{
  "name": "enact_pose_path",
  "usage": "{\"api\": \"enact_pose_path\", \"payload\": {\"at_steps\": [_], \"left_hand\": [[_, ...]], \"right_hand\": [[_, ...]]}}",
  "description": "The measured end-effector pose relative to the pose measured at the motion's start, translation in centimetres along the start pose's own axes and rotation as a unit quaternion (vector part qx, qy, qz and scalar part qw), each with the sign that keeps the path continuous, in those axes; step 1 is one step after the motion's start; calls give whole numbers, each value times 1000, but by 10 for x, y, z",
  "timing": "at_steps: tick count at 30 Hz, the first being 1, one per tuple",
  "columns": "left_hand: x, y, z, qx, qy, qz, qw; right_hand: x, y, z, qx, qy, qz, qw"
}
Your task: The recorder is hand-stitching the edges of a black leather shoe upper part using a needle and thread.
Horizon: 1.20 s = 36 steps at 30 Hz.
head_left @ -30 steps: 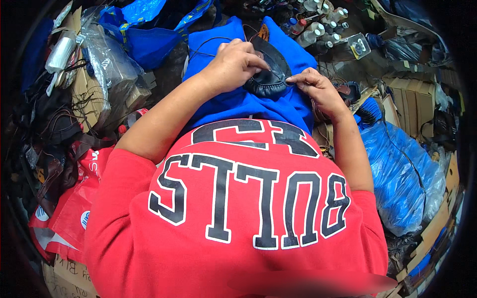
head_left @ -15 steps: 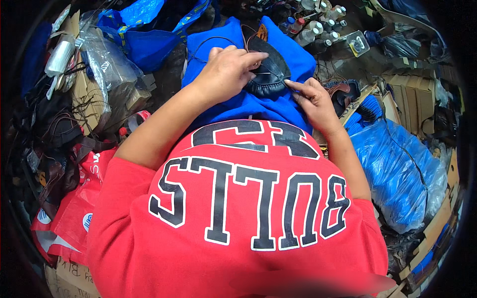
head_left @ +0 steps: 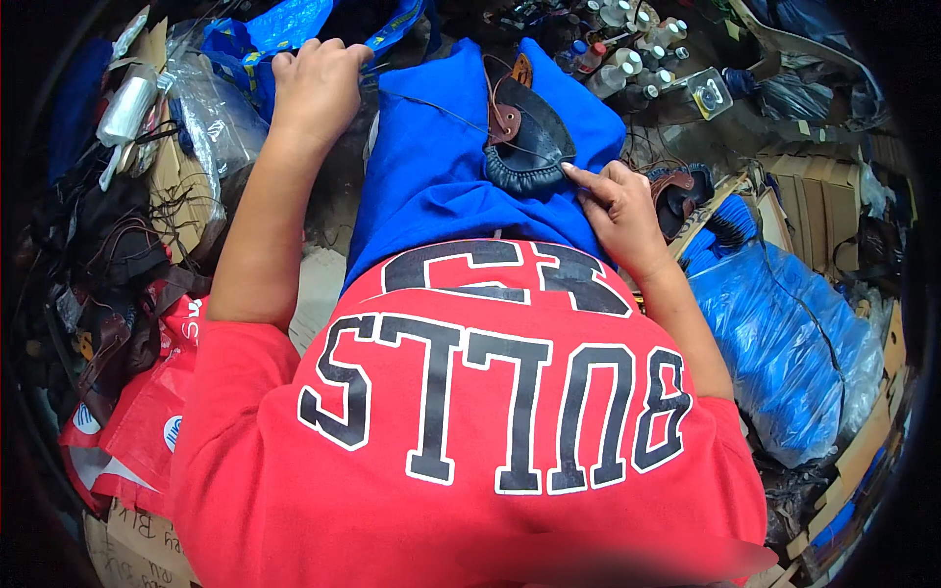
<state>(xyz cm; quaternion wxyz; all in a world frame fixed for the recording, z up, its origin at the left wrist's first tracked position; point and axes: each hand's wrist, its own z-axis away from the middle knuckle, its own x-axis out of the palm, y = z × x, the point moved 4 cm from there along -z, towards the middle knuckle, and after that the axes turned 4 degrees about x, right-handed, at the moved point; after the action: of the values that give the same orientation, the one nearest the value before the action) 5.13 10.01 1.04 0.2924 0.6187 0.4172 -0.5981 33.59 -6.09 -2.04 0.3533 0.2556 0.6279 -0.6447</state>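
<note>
A black leather shoe upper [head_left: 524, 162] with a gathered toe seam lies across my lap on the blue trousers. A brown leather piece with eyelets [head_left: 504, 122] is joined to it. My right hand [head_left: 619, 201] pinches the toe edge at its right side. From that seam a dark thread [head_left: 431, 104] runs left over the upper and my thigh towards my left hand [head_left: 319, 90]. That hand is raised to the far left, its fingers closed, and the thread's end at the fingers is hard to see.
Several small bottles [head_left: 618, 73] stand at the back right. A blue bag [head_left: 279, 34] lies at the back left, near my left hand. Blue items in clear plastic [head_left: 774, 343] lie to my right, by cardboard [head_left: 809, 201]. A red bag [head_left: 137, 431] sits at the left.
My left hand has moved from over the shoe upper out to the far left, drawing the thread along. My right hand keeps its pinch on the toe edge.
</note>
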Motion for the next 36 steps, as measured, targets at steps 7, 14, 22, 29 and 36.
{"api": "enact_pose_path", "payload": {"at_steps": [7, 14, 22, 29, 36], "left_hand": [[-4, 97, 40, 192, 11, 349, 917], [22, 119, 17, 176, 14, 434, 884], [37, 125, 11, 190, -35, 427, 884], [38, 126, 9, 195, -52, 415, 887], [37, 126, 10, 202, -56, 441, 873]], "right_hand": [[0, -9, 5, -46, 30, 71, 996], [3, 24, -7, 105, -93, -187, 972], [0, 34, -25, 60, -125, -213, 967], [0, 36, -27, 81, -145, -229, 959], [1, 42, -28, 90, -162, -253, 950]]}}
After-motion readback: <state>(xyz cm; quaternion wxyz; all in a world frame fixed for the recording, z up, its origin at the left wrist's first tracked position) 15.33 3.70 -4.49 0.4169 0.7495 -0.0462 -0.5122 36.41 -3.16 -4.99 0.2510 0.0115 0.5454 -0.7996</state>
